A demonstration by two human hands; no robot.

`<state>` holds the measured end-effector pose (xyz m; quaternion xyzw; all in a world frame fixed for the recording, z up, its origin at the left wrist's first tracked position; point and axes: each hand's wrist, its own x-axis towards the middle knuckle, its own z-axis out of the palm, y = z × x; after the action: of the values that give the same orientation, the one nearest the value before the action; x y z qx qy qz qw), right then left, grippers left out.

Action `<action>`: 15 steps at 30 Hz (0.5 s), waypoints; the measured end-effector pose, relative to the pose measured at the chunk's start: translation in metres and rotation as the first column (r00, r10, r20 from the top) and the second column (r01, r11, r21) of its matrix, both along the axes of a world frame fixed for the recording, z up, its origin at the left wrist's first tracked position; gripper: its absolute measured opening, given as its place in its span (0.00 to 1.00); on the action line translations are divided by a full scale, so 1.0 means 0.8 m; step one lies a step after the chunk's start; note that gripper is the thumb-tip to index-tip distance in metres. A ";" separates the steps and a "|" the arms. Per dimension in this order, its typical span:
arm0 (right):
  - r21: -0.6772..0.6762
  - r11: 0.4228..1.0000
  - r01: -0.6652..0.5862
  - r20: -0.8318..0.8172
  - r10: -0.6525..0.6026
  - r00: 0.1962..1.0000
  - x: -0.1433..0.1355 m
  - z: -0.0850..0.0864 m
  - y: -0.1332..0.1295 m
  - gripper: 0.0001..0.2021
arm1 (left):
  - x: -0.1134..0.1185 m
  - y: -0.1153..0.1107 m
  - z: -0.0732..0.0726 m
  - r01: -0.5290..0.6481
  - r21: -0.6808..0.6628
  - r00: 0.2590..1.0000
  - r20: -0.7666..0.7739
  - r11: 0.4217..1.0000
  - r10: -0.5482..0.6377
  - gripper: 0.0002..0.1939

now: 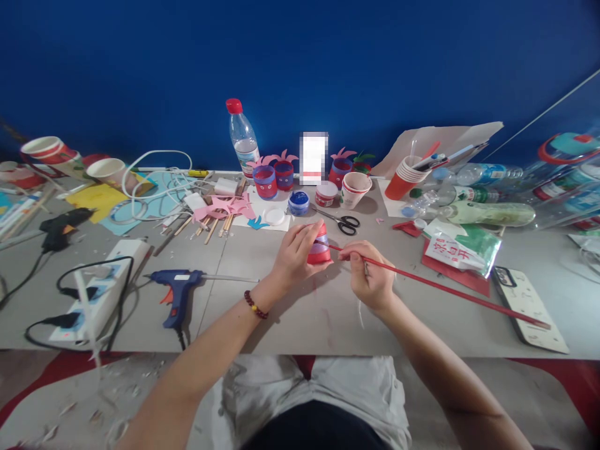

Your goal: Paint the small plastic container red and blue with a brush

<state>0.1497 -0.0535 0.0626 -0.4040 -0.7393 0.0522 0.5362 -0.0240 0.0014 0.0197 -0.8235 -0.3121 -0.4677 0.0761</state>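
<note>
The right hand (374, 275) holds a slim red rod (445, 285), probably light and stiff, nearer its far end. Just beyond, the left hand (297, 250) curls round a red-and-purple cup (320, 255) over the table (285, 325); likely light and easily dented, it suits a gentle side hold.

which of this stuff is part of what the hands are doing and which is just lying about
Part of the work, by the look of it:
red-and-purple cup, in the left hand
red stick, in the right hand, its tip at the cup

Apparently just lying about:
scissors
glue gun
phone
power strip
</note>
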 end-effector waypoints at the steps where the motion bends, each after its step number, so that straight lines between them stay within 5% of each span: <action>1: 0.004 1.000 0.027 -0.008 -0.027 1.000 0.001 0.000 0.001 0.11 | 0.000 0.001 -0.001 -0.006 0.000 1.000 0.000 1.000 0.006 0.49; 9: 0.046 0.968 0.245 -0.035 -0.243 0.969 0.019 -0.006 0.012 0.11 | -0.005 0.007 -0.004 -0.048 -0.028 0.997 0.054 0.998 0.050 0.48; 15: -0.070 0.981 0.180 -0.053 -0.184 0.982 0.026 -0.011 0.015 0.11 | -0.011 0.006 0.002 0.013 -0.146 0.993 0.121 0.989 0.005 0.47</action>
<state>0.1702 -0.0416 0.0541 -0.4853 -0.6810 0.0389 0.5470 -0.0326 0.0064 0.0214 -0.7976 -0.3479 -0.4928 -0.0047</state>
